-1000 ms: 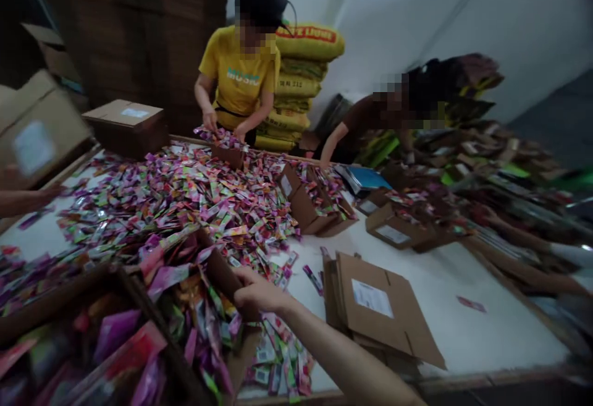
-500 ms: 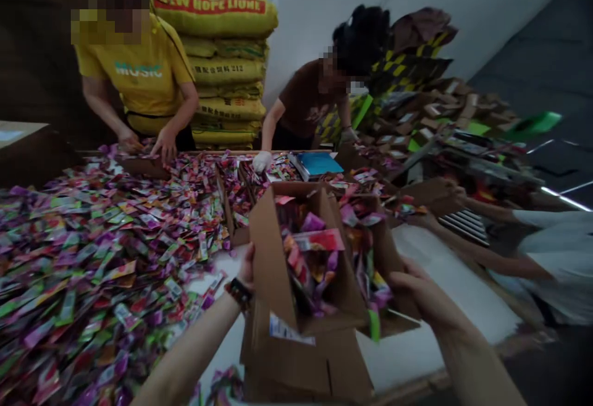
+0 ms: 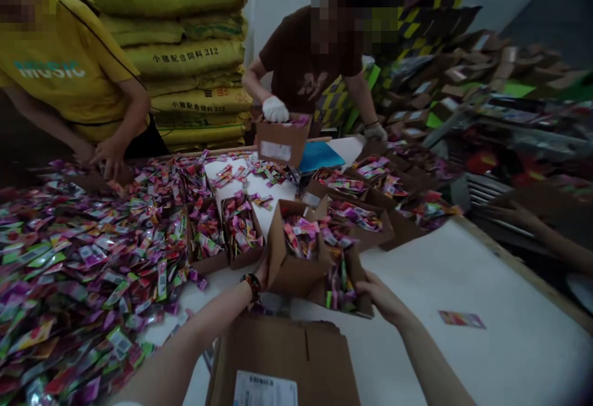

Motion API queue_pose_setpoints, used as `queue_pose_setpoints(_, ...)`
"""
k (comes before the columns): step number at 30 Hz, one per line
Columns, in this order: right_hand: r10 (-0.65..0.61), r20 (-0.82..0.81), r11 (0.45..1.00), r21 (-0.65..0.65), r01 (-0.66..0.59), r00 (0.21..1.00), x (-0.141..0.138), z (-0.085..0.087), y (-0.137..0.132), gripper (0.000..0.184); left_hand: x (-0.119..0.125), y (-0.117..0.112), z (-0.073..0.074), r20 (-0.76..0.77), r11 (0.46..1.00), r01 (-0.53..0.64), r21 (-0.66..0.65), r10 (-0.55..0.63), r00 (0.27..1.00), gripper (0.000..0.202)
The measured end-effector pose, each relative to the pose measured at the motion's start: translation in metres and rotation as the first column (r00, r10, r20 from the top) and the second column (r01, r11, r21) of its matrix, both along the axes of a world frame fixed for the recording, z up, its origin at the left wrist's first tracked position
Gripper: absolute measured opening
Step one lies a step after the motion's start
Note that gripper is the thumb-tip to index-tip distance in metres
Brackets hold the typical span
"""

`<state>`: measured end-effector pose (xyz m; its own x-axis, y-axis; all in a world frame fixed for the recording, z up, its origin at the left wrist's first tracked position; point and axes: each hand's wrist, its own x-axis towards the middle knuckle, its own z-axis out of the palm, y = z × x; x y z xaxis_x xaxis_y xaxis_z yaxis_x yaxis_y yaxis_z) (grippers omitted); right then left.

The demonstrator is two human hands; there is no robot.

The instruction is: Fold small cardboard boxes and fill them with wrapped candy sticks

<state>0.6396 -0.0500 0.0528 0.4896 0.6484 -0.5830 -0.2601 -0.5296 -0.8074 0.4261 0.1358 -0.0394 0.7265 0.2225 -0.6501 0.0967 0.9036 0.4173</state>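
Two open cardboard boxes, a left box (image 3: 293, 275) and a right box (image 3: 356, 264), are pressed side by side between my hands. Colourful small snack packets (image 3: 301, 236) fill both. My left hand (image 3: 262, 275), with a dark beaded bracelet at its wrist, grips the outer side of the left box; its fingers are partly hidden. Around the outer wall of the right box my right hand (image 3: 380, 298) is closed. Just beyond stand more packet-filled boxes, among them an open box (image 3: 365, 236). Below my hands lies a larger cardboard carton (image 3: 273, 347) with a white label.
A big heap of loose packets (image 3: 106, 270) covers the left of the white table (image 3: 417, 295). Across it, a co-worker's gloved hand (image 3: 275, 109) holds a labelled box (image 3: 278, 143) near a blue folder (image 3: 322, 156). A single packet (image 3: 462, 319) lies at right; yellow sacks (image 3: 185, 60) are stacked behind.
My hands have carried the two boxes forward, away from me, toward the row of filled boxes. My view has shifted. The co-worker opposite now has a box lifted in the gloved hand.
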Motion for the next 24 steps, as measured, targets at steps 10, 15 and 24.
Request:
queue_pose_setpoints(10,0.025,0.057,0.999,-0.042,-0.022,0.998,-0.003,-0.042,0.004,0.056,-0.031,0.004,0.055,-0.365,0.993,-0.092,-0.069,0.061,0.929,0.028)
queue_pose_setpoints(15,0.02,0.153,0.998,-0.065,-0.01,0.988,-0.006,-0.046,0.013,0.05,-0.047,0.012,0.111,-0.134,0.947,-0.105,-0.303,0.067,0.989,0.083)
queue_pose_setpoints(24,0.07,0.101,0.996,0.056,-0.076,0.992,-0.024,-0.034,0.035,0.097,-0.018,0.018,0.101,-0.184,0.761,-0.632,-0.145,0.607,0.773,0.018)
